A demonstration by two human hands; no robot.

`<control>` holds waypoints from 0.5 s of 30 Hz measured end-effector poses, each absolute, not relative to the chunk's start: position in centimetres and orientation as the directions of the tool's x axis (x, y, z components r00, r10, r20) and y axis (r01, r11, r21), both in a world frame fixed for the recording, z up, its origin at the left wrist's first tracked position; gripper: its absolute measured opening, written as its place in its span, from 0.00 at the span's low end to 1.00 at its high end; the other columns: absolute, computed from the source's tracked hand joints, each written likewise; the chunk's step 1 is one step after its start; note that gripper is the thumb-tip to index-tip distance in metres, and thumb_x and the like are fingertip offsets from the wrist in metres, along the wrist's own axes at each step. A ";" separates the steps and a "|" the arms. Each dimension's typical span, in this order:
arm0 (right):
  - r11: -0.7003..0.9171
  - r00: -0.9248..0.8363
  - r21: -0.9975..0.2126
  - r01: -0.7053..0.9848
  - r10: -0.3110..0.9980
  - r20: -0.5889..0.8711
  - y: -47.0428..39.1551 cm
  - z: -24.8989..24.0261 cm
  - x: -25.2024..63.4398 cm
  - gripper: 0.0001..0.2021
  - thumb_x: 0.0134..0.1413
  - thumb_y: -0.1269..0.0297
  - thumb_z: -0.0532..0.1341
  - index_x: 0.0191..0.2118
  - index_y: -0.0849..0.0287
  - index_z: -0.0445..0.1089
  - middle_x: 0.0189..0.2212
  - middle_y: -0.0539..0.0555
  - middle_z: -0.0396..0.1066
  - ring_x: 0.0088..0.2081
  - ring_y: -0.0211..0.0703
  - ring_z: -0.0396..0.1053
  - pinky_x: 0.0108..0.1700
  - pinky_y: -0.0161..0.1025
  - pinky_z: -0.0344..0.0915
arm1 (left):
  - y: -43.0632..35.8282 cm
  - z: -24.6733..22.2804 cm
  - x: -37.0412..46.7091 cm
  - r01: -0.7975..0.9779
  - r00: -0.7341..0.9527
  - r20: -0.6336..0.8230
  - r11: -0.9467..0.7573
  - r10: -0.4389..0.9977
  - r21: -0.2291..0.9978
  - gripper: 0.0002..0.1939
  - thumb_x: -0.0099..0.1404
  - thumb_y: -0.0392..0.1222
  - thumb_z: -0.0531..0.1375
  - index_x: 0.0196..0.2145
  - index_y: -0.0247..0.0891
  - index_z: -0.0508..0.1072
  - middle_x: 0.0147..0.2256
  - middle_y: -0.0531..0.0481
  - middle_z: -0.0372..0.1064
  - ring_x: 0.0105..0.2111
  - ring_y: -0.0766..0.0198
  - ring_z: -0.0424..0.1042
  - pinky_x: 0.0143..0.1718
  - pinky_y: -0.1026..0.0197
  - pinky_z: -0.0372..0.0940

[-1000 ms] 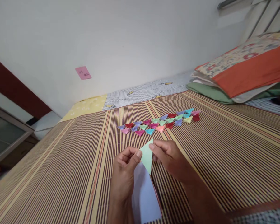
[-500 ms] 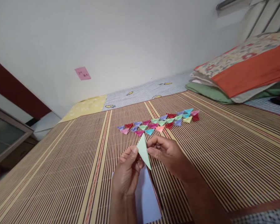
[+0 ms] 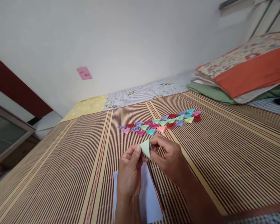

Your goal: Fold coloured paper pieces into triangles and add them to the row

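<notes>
A pale green folded paper triangle [image 3: 145,148] is held up between both hands, above the striped mat. My left hand [image 3: 130,168] pinches its left corner, thumb on the near face. On the other side, my right hand [image 3: 169,157] grips the right part with thumb and fingers, and the paper bends there. Below my left wrist lies a pale blue sheet or pad [image 3: 149,196], partly covered by the hand. Just beyond the hands, several small folded paper triangles [image 3: 154,126] in many colours lie in slanting rows.
The striped bamboo mat [image 3: 60,168] covers the bed. Pillows [image 3: 252,73] are stacked at the right. A white wall [image 3: 130,46] with a pink note [image 3: 84,73] stands behind. A glass-fronted frame [image 3: 9,133] is at the left.
The green triangle was long and flat with its tip pointing down toward me. Now its right part is bent over and it looks shorter, with my right fingers closed on it.
</notes>
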State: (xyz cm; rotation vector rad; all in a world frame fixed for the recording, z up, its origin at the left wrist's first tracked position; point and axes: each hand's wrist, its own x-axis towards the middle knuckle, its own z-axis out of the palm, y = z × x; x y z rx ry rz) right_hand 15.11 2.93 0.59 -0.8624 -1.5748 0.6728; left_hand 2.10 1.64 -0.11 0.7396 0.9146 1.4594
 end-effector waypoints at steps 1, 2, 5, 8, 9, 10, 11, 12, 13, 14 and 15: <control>0.593 -0.067 -0.783 0.186 0.803 0.592 2.9 0.6 14.9 0.09 0.53 0.79 0.58 0.28 0.57 0.68 0.26 0.47 0.64 0.29 0.38 0.62 0.32 0.36 0.60 | 1.6 0.0 2.2 -0.494 -0.096 -0.066 0.009 0.993 0.869 0.13 0.53 0.46 0.73 0.29 0.33 0.79 0.27 0.50 0.73 0.27 0.68 0.69 0.30 0.67 0.65; 0.613 -0.072 -0.764 0.201 0.787 0.613 2.9 0.5 14.7 0.09 0.54 0.79 0.58 0.30 0.57 0.70 0.28 0.48 0.65 0.30 0.38 0.63 0.33 0.36 0.61 | 1.5 0.1 2.4 -0.501 -0.086 -0.071 0.019 0.994 0.865 0.12 0.54 0.46 0.73 0.30 0.34 0.80 0.28 0.49 0.74 0.28 0.67 0.70 0.31 0.65 0.65; 0.641 -0.091 -0.727 0.248 0.762 0.641 3.0 0.1 14.4 0.13 0.55 0.80 0.57 0.38 0.57 0.75 0.32 0.51 0.69 0.34 0.40 0.67 0.36 0.37 0.64 | 1.3 0.5 2.6 -0.539 -0.048 -0.111 0.068 0.993 0.840 0.12 0.54 0.46 0.72 0.33 0.35 0.81 0.32 0.46 0.77 0.33 0.61 0.74 0.36 0.61 0.68; 0.649 -0.078 -0.701 0.296 0.748 0.659 3.0 -0.3 14.1 0.15 0.54 0.81 0.57 0.41 0.56 0.75 0.34 0.52 0.71 0.37 0.43 0.70 0.38 0.38 0.65 | 1.1 0.7 2.8 -0.577 -0.095 -0.142 0.062 0.985 0.814 0.15 0.51 0.47 0.73 0.33 0.35 0.81 0.31 0.47 0.77 0.35 0.58 0.75 0.37 0.59 0.69; 0.647 -0.064 -0.698 0.307 0.746 0.663 2.9 -0.4 14.0 0.15 0.55 0.80 0.58 0.41 0.56 0.75 0.35 0.53 0.71 0.37 0.43 0.70 0.39 0.39 0.66 | 1.1 0.7 2.9 -0.585 -0.110 -0.140 0.050 0.984 0.810 0.14 0.50 0.46 0.74 0.32 0.35 0.81 0.30 0.47 0.77 0.35 0.58 0.75 0.37 0.59 0.69; 0.644 -0.049 -0.698 0.313 0.745 0.665 2.9 -0.5 13.8 0.14 0.55 0.80 0.58 0.41 0.56 0.75 0.35 0.53 0.71 0.37 0.43 0.70 0.39 0.39 0.66 | 1.1 0.8 2.9 -0.590 -0.116 -0.134 0.040 0.984 0.806 0.14 0.50 0.45 0.74 0.31 0.35 0.80 0.30 0.47 0.77 0.35 0.59 0.75 0.37 0.60 0.69; 0.641 -0.034 -0.700 0.315 0.745 0.666 2.8 -0.6 13.7 0.14 0.55 0.80 0.58 0.41 0.55 0.75 0.35 0.53 0.71 0.37 0.44 0.70 0.39 0.39 0.66 | 1.1 0.8 3.0 -0.597 -0.113 -0.125 0.033 0.986 0.802 0.13 0.50 0.44 0.74 0.31 0.35 0.80 0.31 0.48 0.77 0.35 0.59 0.76 0.36 0.61 0.69; 0.638 -0.021 -0.703 0.314 0.745 0.667 2.8 -0.6 13.6 0.14 0.56 0.79 0.58 0.41 0.55 0.75 0.35 0.53 0.71 0.38 0.44 0.70 0.39 0.39 0.66 | 1.1 0.8 3.1 -0.603 -0.106 -0.116 0.029 0.988 0.797 0.12 0.50 0.42 0.73 0.31 0.35 0.80 0.31 0.48 0.77 0.36 0.59 0.76 0.36 0.61 0.69; 0.634 -0.007 -0.708 0.312 0.746 0.665 2.7 -0.6 13.4 0.13 0.57 0.79 0.58 0.41 0.55 0.75 0.36 0.53 0.71 0.38 0.44 0.70 0.40 0.40 0.66 | 1.1 0.8 3.3 -0.609 -0.102 -0.112 0.027 0.988 0.792 0.11 0.50 0.40 0.73 0.31 0.35 0.80 0.32 0.47 0.77 0.36 0.59 0.76 0.36 0.62 0.69; 0.628 0.009 -0.715 0.308 0.749 0.662 2.7 -0.6 13.3 0.13 0.58 0.78 0.58 0.42 0.55 0.74 0.36 0.53 0.71 0.39 0.44 0.70 0.41 0.40 0.66 | 1.1 0.8 3.4 -0.616 -0.105 -0.115 0.026 0.988 0.787 0.11 0.50 0.39 0.73 0.32 0.36 0.80 0.32 0.47 0.77 0.37 0.58 0.76 0.36 0.62 0.69; 0.621 0.026 -0.722 0.305 0.752 0.658 2.6 -0.6 13.1 0.12 0.58 0.78 0.58 0.42 0.56 0.74 0.36 0.53 0.71 0.39 0.44 0.70 0.41 0.40 0.66 | 1.1 0.8 3.4 -0.622 -0.112 -0.120 0.025 0.986 0.783 0.11 0.50 0.39 0.72 0.33 0.36 0.80 0.32 0.47 0.77 0.37 0.58 0.77 0.36 0.62 0.69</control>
